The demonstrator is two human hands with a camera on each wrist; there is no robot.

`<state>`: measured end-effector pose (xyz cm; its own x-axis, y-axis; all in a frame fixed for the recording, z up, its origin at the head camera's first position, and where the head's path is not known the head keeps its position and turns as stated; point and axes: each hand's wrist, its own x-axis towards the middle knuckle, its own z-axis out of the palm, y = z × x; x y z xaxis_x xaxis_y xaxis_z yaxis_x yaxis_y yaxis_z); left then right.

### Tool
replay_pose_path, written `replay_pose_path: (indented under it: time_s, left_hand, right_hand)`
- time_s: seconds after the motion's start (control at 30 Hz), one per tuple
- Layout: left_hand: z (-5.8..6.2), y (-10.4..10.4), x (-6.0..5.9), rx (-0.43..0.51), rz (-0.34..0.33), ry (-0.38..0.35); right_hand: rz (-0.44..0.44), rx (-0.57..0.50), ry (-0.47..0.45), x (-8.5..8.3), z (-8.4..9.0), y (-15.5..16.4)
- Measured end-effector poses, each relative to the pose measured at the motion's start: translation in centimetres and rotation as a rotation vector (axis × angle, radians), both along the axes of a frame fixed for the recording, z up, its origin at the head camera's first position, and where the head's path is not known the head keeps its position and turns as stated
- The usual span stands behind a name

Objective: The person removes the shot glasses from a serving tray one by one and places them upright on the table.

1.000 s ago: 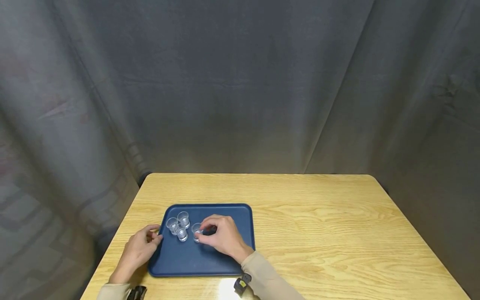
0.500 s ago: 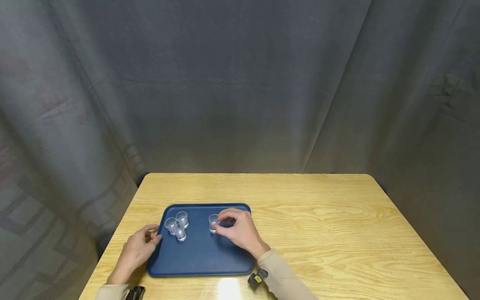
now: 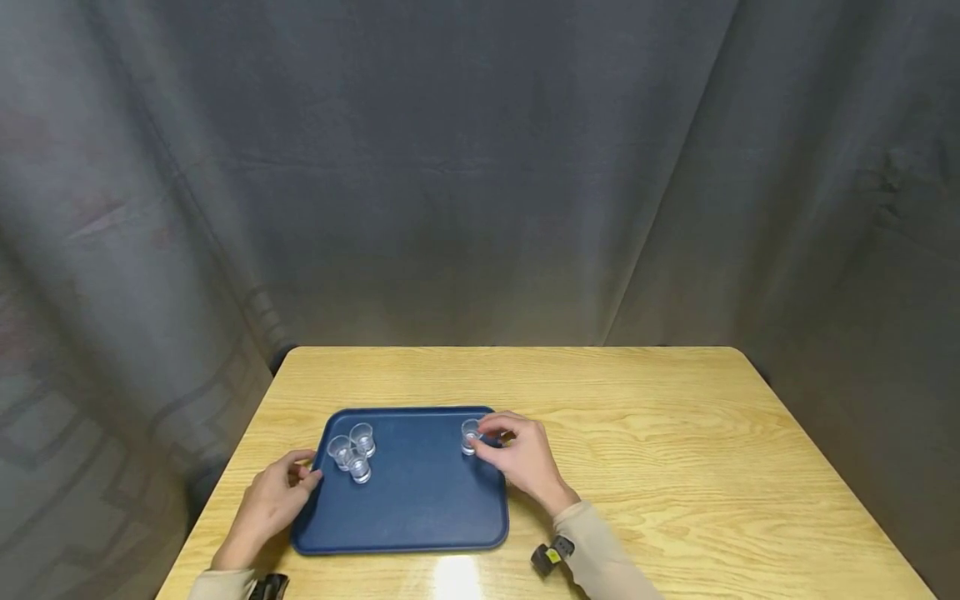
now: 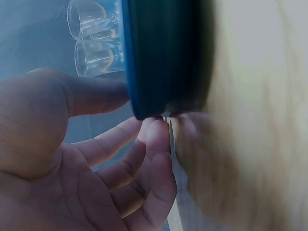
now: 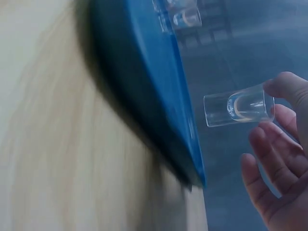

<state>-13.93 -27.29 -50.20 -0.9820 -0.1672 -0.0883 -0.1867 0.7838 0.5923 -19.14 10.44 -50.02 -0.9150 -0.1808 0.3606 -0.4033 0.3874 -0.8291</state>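
Blue tray [image 3: 405, 517], smooth plastic with rounded corners, on a pale wood-grain table [image 3: 675, 467]. Three small clear glasses [image 3: 351, 450], all empty, clustered at its far left corner. Right hand [image 3: 521, 458] pinches a fourth empty glass [image 3: 470, 436] near the tray's far right corner. Left hand [image 3: 273, 500], fingers curled, grips the tray's left rim.

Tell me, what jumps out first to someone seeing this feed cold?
The blue tray on the front left of the wooden table stands out first. The right hand pinches a small clear glass at the tray's far right corner, apart from three more glasses clustered at its far left. The left hand grips the tray's left edge.
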Motion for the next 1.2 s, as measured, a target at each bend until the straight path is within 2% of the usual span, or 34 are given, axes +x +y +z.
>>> replay_pose_path:
  time_s: [0.27, 0.67, 0.97, 1.2]
  left_hand:
    - [-0.1, 0.0, 0.0, 0.001, -0.006, 0.011]
    - [-0.2, -0.2, 0.1, 0.016, -0.001, 0.008]
    - [-0.2, -0.2, 0.0, 0.030, -0.007, 0.000]
    - [-0.4, -0.3, -0.1, 0.028, -0.009, 0.004]
  right_hand:
    - [-0.075, -0.057, -0.008, -0.5, -0.5, 2.7]
    - [-0.239, 0.001, -0.013, -0.7, -0.7, 7.6]
    - [-0.325, 0.047, -0.035, -0.9, -1.5, 11.7]
    - [-0.415, 0.045, -0.059, -0.9, -1.7, 14.5]
